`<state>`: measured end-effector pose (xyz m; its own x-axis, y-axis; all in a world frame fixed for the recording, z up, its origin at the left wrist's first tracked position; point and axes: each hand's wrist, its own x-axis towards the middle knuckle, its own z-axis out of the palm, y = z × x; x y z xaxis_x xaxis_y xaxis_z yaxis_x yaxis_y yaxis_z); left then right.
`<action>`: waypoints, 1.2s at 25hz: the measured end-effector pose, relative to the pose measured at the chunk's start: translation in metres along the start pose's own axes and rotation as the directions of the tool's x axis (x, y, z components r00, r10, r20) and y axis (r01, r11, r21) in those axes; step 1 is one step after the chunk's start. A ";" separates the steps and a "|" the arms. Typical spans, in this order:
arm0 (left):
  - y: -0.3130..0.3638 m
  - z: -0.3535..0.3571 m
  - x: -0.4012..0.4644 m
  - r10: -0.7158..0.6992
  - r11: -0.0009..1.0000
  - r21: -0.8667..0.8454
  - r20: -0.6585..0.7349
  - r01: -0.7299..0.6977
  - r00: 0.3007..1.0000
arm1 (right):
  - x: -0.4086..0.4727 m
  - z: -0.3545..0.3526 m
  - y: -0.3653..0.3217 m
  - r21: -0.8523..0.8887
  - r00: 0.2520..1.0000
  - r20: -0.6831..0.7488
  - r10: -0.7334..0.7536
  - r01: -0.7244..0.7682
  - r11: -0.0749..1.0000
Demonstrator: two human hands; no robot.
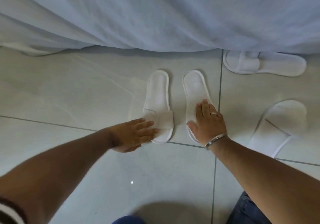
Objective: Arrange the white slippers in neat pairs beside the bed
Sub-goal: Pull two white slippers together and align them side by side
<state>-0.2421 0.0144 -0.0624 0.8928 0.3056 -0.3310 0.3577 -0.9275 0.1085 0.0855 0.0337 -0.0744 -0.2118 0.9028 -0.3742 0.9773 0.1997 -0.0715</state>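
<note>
Two white slippers lie side by side on the tiled floor, heels toward the bed. My left hand (134, 134) rests flat against the toe band of the left slipper (158, 92), fingers spread. My right hand (207, 121) lies palm down on the toe end of the right slipper (194, 86), covering its band. A third slipper (263, 63) lies sideways at the upper right, partly under the bed sheet (155, 15). A fourth slipper (278, 125) lies at an angle at the right.
The bed sheet hangs down across the top of the view and reaches the pale grey tiled floor (69, 88). My knees in blue jeans (247, 210) show at the bottom edge.
</note>
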 end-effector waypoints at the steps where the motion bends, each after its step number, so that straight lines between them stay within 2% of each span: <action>1: 0.009 0.002 0.001 -0.001 1.000 -0.030 -0.016 0.000 1.000 | 0.003 -0.003 -0.006 -0.007 1.000 0.016 0.002 -0.002 1.000; 3: 0.021 -0.001 0.010 -0.081 0.993 -0.092 -0.102 0.072 0.991 | 0.009 -0.008 -0.013 -0.015 1.000 0.015 0.009 -0.009 1.000; 4: 0.024 -0.006 0.018 -0.214 0.971 -0.140 -0.157 0.193 0.964 | 0.010 -0.010 -0.013 -0.024 1.000 -0.001 0.018 -0.019 1.000; 5: 0.024 -0.011 0.027 -0.396 0.910 -0.213 -0.181 0.357 0.900 | 0.011 -0.012 -0.013 -0.026 0.999 -0.026 0.018 -0.019 0.999; 6: 0.023 -0.017 0.036 -0.573 0.802 -0.296 -0.134 0.519 0.809 | 0.011 -0.013 -0.011 -0.017 0.999 -0.051 0.001 -0.002 1.000; 7: 0.021 -0.019 0.044 -0.701 0.673 -0.356 -0.027 0.648 0.713 | 0.009 -0.013 -0.008 -0.009 0.997 -0.070 -0.037 0.036 0.999; 8: 0.020 -0.018 0.050 -0.763 0.568 -0.376 0.093 0.732 0.640 | 0.007 -0.010 -0.005 -0.006 0.993 -0.082 -0.088 0.088 0.996; 9: 0.020 -0.014 0.055 -0.779 0.518 -0.370 0.168 0.772 0.603 | 0.005 -0.007 -0.001 -0.011 0.986 -0.082 -0.142 0.142 0.990; 11: 0.019 -0.009 0.058 -0.775 0.522 -0.357 0.181 0.775 0.606 | 0.000 -0.003 0.006 -0.003 0.974 -0.041 -0.222 0.222 0.975; 13: 0.015 -0.002 0.042 -0.737 0.589 -0.338 0.148 0.734 0.660 | -0.004 -0.001 0.001 0.017 0.964 0.004 -0.266 0.265 0.964; 15: 0.007 0.001 0.024 -0.662 0.693 -0.272 0.126 0.668 0.739 | -0.008 0.000 -0.011 0.033 0.961 0.033 -0.273 0.272 0.962; 17: -0.005 0.001 0.000 -0.604 0.762 -0.206 0.116 0.614 0.789 | -0.010 0.000 -0.036 0.117 0.968 0.040 -0.248 0.242 0.963; 20: -0.020 0.004 -0.039 -0.579 0.775 -0.233 0.112 0.588 0.808 | -0.003 -0.001 -0.080 0.253 0.964 0.076 -0.256 0.230 0.940; 22: -0.027 0.006 -0.060 -0.559 0.768 -0.277 0.153 0.578 0.815 | 0.007 -0.002 -0.101 0.259 0.952 0.088 -0.294 0.263 0.929; 24: -0.034 0.010 -0.076 -0.564 0.770 -0.250 0.164 0.587 0.809 | 0.020 -0.004 -0.121 0.238 0.949 0.089 -0.303 0.275 0.931; 28: -0.050 0.017 -0.103 -0.672 0.687 -0.197 0.194 0.699 0.715 | 0.039 -0.004 -0.161 0.142 0.947 -0.002 -0.321 0.318 0.938; 30: -0.058 0.018 -0.111 -0.686 0.671 -0.170 0.226 0.722 0.691 | 0.047 -0.004 -0.176 0.119 0.939 -0.004 -0.344 0.342 0.932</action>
<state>-0.3673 0.0302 -0.0490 0.3095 0.7991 -0.5154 0.9309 -0.3651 -0.0071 -0.0965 0.0425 -0.0753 -0.5349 0.7807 -0.3230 0.8398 0.4492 -0.3050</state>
